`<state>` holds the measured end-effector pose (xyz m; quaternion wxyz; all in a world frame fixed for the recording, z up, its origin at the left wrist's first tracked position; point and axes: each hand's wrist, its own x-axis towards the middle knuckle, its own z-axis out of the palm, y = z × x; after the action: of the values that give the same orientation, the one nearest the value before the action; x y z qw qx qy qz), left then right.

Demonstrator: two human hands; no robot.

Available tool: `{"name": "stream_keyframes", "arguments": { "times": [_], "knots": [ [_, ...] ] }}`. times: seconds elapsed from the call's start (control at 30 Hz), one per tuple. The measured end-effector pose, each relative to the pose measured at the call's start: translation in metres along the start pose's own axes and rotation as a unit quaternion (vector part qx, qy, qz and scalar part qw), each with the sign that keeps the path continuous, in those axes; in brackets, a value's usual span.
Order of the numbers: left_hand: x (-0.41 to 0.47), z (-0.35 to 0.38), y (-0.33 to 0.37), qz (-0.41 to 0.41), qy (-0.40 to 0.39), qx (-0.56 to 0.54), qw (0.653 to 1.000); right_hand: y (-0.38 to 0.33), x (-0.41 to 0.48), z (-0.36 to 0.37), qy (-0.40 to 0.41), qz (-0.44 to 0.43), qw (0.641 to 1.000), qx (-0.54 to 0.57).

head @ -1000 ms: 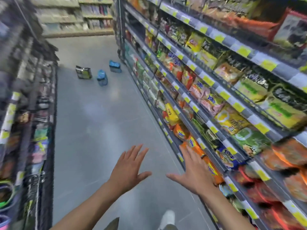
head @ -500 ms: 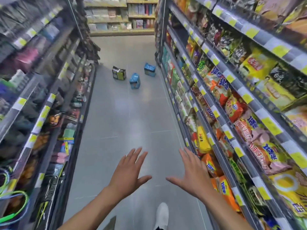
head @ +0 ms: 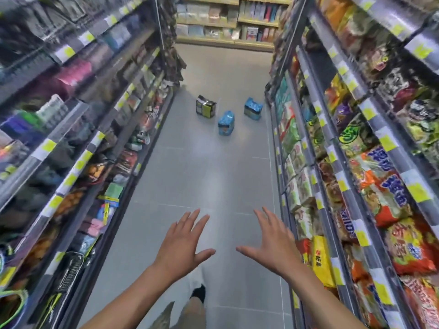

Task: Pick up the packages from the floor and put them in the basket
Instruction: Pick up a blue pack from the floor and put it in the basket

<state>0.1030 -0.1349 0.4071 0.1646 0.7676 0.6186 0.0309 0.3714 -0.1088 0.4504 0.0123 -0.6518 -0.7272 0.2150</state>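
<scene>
Both forearms reach forward from the bottom edge, palms down, over the grey floor [head: 202,176] of a shop aisle. The left hand [head: 181,245] has its 4 fingers straight and fanned, with the thumb stuck out to the right. The right hand [head: 273,243] mirrors it, thumb pointing left. Each grip is wide and holds nothing, and the 2 hands are apart, not touching.

The 3 packages lie on the floor well ahead of the hands. A dark package [head: 206,106] is on the left and a blue package [head: 226,123] is in the middle, nearest the camera. A second blue package [head: 253,109] is on the right, close to the foot of the right shelves [head: 356,143]. The left shelves [head: 71,138] line the other side.

Compared with 0.5 s ago, the hands keep the same spread pose. The packages now sit nearer the middle of the view, and more of the left shelves shows.
</scene>
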Motion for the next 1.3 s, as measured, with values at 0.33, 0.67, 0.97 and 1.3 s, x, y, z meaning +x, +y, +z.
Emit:
{"name": "stream_keyframes", "arguments": {
  "times": [0.33,0.67,0.97,1.3],
  "knots": [
    [0.178,-0.067,-0.094,-0.017,-0.001,-0.003,1.000,-0.031,0.207,-0.042,-0.002,0.014,1.000,0.014],
    [0.370,-0.112,-0.151,-0.004,-0.002,-0.009,1.000,-0.027,0.398,-0.097,0.015,0.031,0.999,0.020],
    [0.566,-0.151,-0.174,-0.022,-0.014,-0.008,1.000,-0.001,0.600,-0.153,0.001,0.032,0.999,0.022],
    [0.762,-0.190,-0.190,-0.027,-0.022,-0.013,0.999,0.003,0.798,-0.217,-0.016,0.015,1.000,0.019]
  ]
}}
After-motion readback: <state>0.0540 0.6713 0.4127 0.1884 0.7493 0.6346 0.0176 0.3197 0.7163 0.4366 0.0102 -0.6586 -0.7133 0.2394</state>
